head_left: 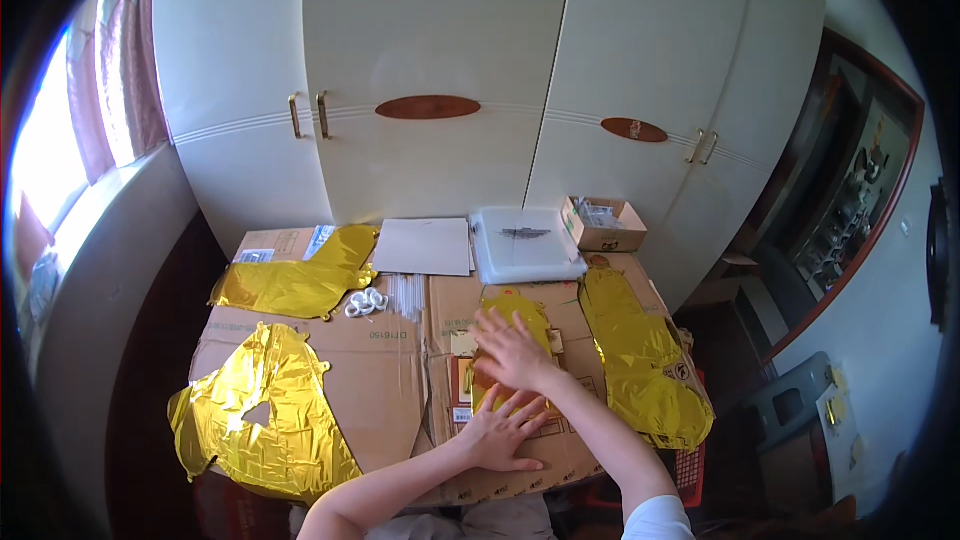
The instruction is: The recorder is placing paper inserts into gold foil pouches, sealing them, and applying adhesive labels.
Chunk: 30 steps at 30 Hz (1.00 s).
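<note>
My left hand [502, 434] lies palm down with its fingers spread, over the near end of a flat gold foil balloon [533, 314]. Farther up the same balloon rests my right hand [512, 350], also open and flat, its fingers pointing to the far left. Part of the foil is covered by both hands. Under and beside it lies a printed card or packet [461, 380], mostly hidden. To the right stretches another flat gold foil balloon [630, 350]. A crinkled gold foil balloon [265, 405] with a hole in its middle lies at the near left.
Cardboard [375, 380] covers the table. Toward the back are a boot-shaped gold foil balloon [300, 280], white ribbon rolls [366, 302], clear straws [405, 297], a grey board [424, 246], a translucent plastic box [525, 250] and a small carton [606, 230]. Cabinets [430, 30] stand behind.
</note>
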Motion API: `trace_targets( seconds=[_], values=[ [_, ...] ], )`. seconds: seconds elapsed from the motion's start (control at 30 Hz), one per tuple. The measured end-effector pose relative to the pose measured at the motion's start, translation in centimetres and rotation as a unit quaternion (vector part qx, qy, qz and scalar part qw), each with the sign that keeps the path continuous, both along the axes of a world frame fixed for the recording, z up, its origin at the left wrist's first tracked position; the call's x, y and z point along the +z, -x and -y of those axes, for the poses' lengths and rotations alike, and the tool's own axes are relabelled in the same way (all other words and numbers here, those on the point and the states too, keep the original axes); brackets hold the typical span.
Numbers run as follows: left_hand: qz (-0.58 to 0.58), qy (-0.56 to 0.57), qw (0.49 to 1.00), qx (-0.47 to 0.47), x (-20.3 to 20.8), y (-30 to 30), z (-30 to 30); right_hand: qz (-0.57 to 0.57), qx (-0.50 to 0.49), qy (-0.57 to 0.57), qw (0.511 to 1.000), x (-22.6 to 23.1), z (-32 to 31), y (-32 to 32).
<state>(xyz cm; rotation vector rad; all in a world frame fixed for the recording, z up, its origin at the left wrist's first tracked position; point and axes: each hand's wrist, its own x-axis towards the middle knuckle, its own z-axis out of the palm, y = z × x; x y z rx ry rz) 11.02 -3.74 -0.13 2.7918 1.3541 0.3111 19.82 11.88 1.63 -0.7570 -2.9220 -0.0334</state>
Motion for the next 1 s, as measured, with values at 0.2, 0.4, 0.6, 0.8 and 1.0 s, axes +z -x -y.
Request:
trace_targets(
  seconds=[0.2, 0.4, 0.6, 0.8, 1.0],
  values=[
    [0.087, 0.005, 0.996, -0.032, -1.1, -0.1, -0.3, 0.089, 0.116, 0.093, 0.985, 1.5, 3.0, 1.7],
    [0.030, 0.028, 0.999, -0.004, 0.6, 0.0, 0.1, 0.099, 0.106, 0.129, 0.981, 0.9, 1.9, 2.6],
    [0.011, 0.015, 1.000, 0.000, 0.4, 0.1, 0.0, 0.069, 0.045, 0.140, 0.987, -0.1, 0.6, 3.0],
    [-0.033, 0.027, 0.999, 0.010, 0.6, 0.0, 0.1, -0.094, -0.034, 0.036, 0.994, -2.1, -3.1, 1.3],
    [-0.050, 0.032, 0.998, 0.013, 1.3, 0.0, 0.3, -0.189, -0.351, 0.101, 0.911, -2.2, -7.4, -6.1]
  ],
)
